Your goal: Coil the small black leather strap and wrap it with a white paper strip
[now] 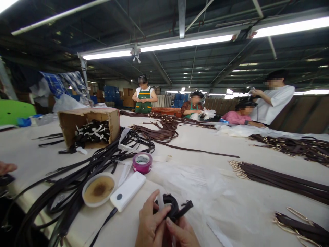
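My left hand (150, 223) and my right hand (183, 234) meet at the bottom edge of the view, fingers pinched together on a rolled black strap (173, 207) with a loose end sticking out to the right. The roll sits just above a white table (226, 144). A white power bank (128, 190) lies right beside my left hand, and a small white bowl (98, 189) of brown paste stands to its left. A roll of purple tape (142, 162) rests farther back.
Loose black straps (77, 175) trail across the left of the table from a cardboard box (88, 127). Brown straps with metal buckles (280, 178) lie in bundles on the right. Several people work at the far end. Another person's fingers (7, 167) show at the left edge.
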The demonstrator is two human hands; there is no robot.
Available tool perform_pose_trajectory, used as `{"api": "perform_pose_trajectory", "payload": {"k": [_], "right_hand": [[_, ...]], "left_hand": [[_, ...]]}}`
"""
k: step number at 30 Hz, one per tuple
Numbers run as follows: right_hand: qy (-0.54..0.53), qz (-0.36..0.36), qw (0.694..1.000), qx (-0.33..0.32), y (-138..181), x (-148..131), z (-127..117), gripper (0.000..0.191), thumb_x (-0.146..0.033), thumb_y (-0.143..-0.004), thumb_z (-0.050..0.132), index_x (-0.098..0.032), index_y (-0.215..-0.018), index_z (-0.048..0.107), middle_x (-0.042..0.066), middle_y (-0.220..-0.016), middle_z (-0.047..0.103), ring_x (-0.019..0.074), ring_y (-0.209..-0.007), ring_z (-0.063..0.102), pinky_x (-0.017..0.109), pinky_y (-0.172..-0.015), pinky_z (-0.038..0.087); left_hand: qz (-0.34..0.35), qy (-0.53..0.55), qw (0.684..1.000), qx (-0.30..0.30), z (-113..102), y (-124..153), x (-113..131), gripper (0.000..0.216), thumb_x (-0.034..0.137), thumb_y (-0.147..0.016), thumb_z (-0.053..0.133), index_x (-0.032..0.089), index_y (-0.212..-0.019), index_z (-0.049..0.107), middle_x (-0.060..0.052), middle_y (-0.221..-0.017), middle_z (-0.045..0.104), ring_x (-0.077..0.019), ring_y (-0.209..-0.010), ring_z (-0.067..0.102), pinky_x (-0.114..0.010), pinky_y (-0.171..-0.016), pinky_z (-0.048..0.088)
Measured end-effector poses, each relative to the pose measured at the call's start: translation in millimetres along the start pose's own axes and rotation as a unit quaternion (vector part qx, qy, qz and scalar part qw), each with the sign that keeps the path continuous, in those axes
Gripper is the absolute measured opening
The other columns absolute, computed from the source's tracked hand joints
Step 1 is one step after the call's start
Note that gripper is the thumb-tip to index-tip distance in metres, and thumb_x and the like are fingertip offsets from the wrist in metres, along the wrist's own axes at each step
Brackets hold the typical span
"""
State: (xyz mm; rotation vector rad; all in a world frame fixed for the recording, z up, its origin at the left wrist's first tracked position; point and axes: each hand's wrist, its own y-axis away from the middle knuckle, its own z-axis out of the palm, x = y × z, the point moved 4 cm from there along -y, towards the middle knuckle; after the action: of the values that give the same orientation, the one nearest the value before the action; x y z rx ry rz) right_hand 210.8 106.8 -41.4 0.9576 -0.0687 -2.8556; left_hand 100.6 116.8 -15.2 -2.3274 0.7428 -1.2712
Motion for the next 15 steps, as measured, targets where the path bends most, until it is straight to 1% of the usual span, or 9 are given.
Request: {"api": "perform_pose_trajectory", "payload": {"k": [2,5,7,9,10,11,12,13,15], "right_hand": [[-0.002,-0.001,1.0,0.002,-0.2,0.1,0.2,0.051,-0.029,-0.058,0.091,-0.017,-0.103,0.071,0.015,-0.103,0.076,0.0331,-0.106,0.067,0.043,-0.092,0.051],[0.017,-0.009,1.0,0.014,-0.5,-2.8,-1.8,0.053,-0.032,-0.058,0.092,-0.016,-0.105,0.071,0.016,-0.103,0.076,0.0344,-0.107,0.067,0.044,-0.095,0.05],[0.036,-0.016,0.999,0.025,-0.5,-5.4,-3.2,0.054,-0.034,-0.057,0.092,-0.017,-0.104,0.073,0.016,-0.104,0.076,0.0352,-0.106,0.067,0.045,-0.096,0.048],[0.044,-0.021,0.998,0.031,-0.3,-7.0,-3.5,0.054,-0.036,-0.056,0.092,-0.017,-0.104,0.073,0.015,-0.103,0.077,0.0352,-0.106,0.067,0.046,-0.098,0.047],[0.044,-0.021,0.998,0.031,-0.3,-7.2,-3.3,0.055,-0.037,-0.056,0.092,-0.017,-0.104,0.073,0.015,-0.102,0.077,0.0348,-0.105,0.067,0.046,-0.098,0.047],[0.043,-0.02,0.998,0.031,-0.2,-7.2,-3.0,0.055,-0.038,-0.056,0.092,-0.018,-0.104,0.073,0.014,-0.1,0.077,0.0344,-0.105,0.067,0.045,-0.098,0.046],[0.045,-0.019,0.998,0.031,-0.2,-6.9,-2.8,0.055,-0.038,-0.056,0.092,-0.018,-0.103,0.073,0.013,-0.099,0.077,0.0336,-0.103,0.068,0.044,-0.097,0.047],[0.047,-0.018,0.998,0.033,-0.2,-6.6,-2.8,0.055,-0.038,-0.056,0.092,-0.018,-0.103,0.073,0.012,-0.097,0.078,0.0325,-0.101,0.069,0.042,-0.095,0.048],[0.052,-0.02,0.998,0.041,-0.3,-6.5,-2.8,0.054,-0.038,-0.055,0.093,-0.018,-0.1,0.073,0.01,-0.094,0.078,0.0297,-0.098,0.07,0.038,-0.093,0.049]], "left_hand": [[-0.041,0.016,0.999,0.015,4.5,4.0,-6.5,0.034,0.036,-0.096,0.045,0.037,-0.123,0.066,-0.004,-0.157,0.029,-0.0293,-0.121,0.051,-0.05,-0.104,0.041],[-0.08,0.075,0.994,-0.003,11.8,6.8,-13.3,0.036,0.034,-0.094,0.047,0.035,-0.126,0.064,-0.004,-0.157,0.03,-0.0308,-0.133,0.043,-0.046,-0.109,0.038],[-0.12,0.118,0.986,0.016,12.0,6.0,-15.3,0.05,0.029,-0.089,0.052,0.032,-0.139,0.051,-0.006,-0.151,0.039,-0.0299,-0.133,0.044,-0.042,-0.109,0.038],[-0.176,0.15,0.972,0.051,9.7,4.2,-15.4,0.068,0.026,-0.083,0.058,0.025,-0.148,0.036,-0.01,-0.135,0.054,-0.0274,-0.12,0.055,-0.039,-0.103,0.044],[-0.196,0.162,0.965,0.059,8.8,2.8,-14.2,0.07,0.026,-0.081,0.059,0.022,-0.147,0.035,-0.009,-0.123,0.061,-0.0259,-0.109,0.06,-0.038,-0.099,0.047],[-0.205,0.172,0.962,0.051,8.6,0.8,-11.9,0.066,0.027,-0.08,0.061,0.019,-0.143,0.041,-0.008,-0.11,0.065,-0.0244,-0.099,0.063,-0.036,-0.093,0.05],[-0.203,0.179,0.962,0.036,8.5,-1.6,-8.9,0.054,0.028,-0.081,0.061,0.019,-0.133,0.051,-0.006,-0.099,0.066,-0.0233,-0.091,0.064,-0.035,-0.088,0.051],[-0.194,0.184,0.963,0.019,7.9,-4.1,-5.9,0.04,0.029,-0.081,0.06,0.019,-0.12,0.06,-0.004,-0.092,0.066,-0.0227,-0.087,0.064,-0.034,-0.084,0.052],[-0.172,0.184,0.968,-0.009,5.1,-8.4,-1.1,0.02,0.032,-0.083,0.06,0.02,-0.098,0.067,-0.003,-0.086,0.066,-0.0225,-0.086,0.063,-0.032,-0.08,0.053]]}}
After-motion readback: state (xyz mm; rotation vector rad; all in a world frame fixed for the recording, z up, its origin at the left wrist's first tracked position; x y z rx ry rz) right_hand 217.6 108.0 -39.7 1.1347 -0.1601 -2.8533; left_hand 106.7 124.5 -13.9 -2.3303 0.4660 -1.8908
